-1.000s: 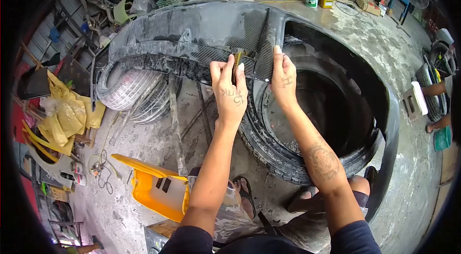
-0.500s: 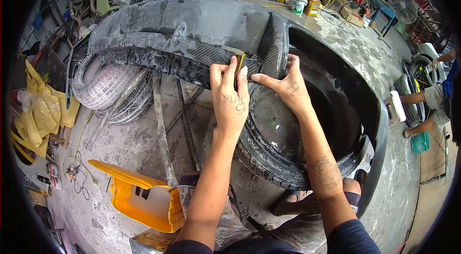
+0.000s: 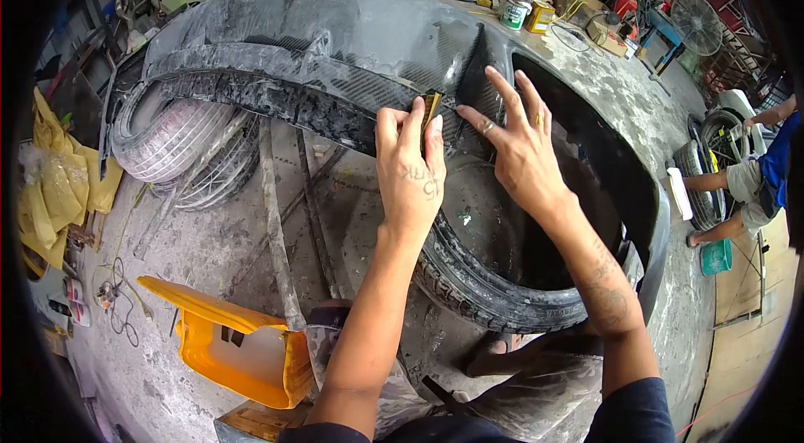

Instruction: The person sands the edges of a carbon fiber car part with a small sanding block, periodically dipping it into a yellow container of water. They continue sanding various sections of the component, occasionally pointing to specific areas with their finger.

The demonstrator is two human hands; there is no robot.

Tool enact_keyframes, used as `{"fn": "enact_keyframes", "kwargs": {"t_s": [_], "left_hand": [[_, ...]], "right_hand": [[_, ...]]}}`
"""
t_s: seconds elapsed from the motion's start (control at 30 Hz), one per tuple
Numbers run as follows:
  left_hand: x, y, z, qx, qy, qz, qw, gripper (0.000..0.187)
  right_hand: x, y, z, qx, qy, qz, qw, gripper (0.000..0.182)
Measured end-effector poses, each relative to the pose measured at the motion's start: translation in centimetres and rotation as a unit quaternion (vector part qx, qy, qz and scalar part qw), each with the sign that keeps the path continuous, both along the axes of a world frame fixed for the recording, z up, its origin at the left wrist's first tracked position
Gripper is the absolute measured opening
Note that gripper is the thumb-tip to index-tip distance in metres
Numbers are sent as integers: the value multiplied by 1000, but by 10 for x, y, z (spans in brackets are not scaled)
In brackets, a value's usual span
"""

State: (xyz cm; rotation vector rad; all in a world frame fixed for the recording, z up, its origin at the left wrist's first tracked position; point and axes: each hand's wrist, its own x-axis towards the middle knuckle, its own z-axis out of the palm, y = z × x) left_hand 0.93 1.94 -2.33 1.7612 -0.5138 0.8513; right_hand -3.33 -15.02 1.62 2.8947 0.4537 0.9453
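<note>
A large grey-black car bumper (image 3: 360, 20) arches across the view, dusty and scuffed, with carbon-fibre weave showing in places. Pinched between the thumb and fingers of my left hand (image 3: 410, 162) is a small folded piece of yellow-and-dark sandpaper (image 3: 431, 110), at the bumper's lower edge. My right hand (image 3: 528, 146) has its fingers spread over the weave beside the wheel-arch end, holding nothing; whether every fingertip touches is hard to tell. Below this end lies a black tyre (image 3: 502, 306), partly hidden by my right forearm.
Dusty tyres (image 3: 176, 141) stand under the bumper's left side. A yellow-orange plastic panel (image 3: 243, 347) lies on the floor near my legs. Another person (image 3: 758, 179) is at the far right, near a teal bucket (image 3: 716, 258). Paint cans (image 3: 515, 13) stand behind the bumper.
My right hand has lifted and turned, its fingers now spread over the weave instead of curled at the bumper's edge. My left hand still pinches the sandpaper. The view has shifted slightly.
</note>
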Motion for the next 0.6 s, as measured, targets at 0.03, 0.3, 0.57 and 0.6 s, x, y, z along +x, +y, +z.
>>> {"fn": "enact_keyframes", "kwargs": {"t_s": [0.03, 0.3, 0.57, 0.6], "left_hand": [[0, 0, 0, 4, 3, 1, 1000, 32], [1, 1, -2, 5, 3, -1, 1000, 32], [0, 1, -1, 8, -1, -3, 1000, 32], [-1, 2, 1, 13, 2, -6, 1000, 33]], "right_hand": [[-4, 3, -4, 0, -1, 0, 1000, 74], [-29, 5, -25, -5, 38, -16, 999, 94], [-16, 2, -2, -21, 26, -18, 999, 83], [-19, 4, -5, -25, 36, -24, 999, 84]]}}
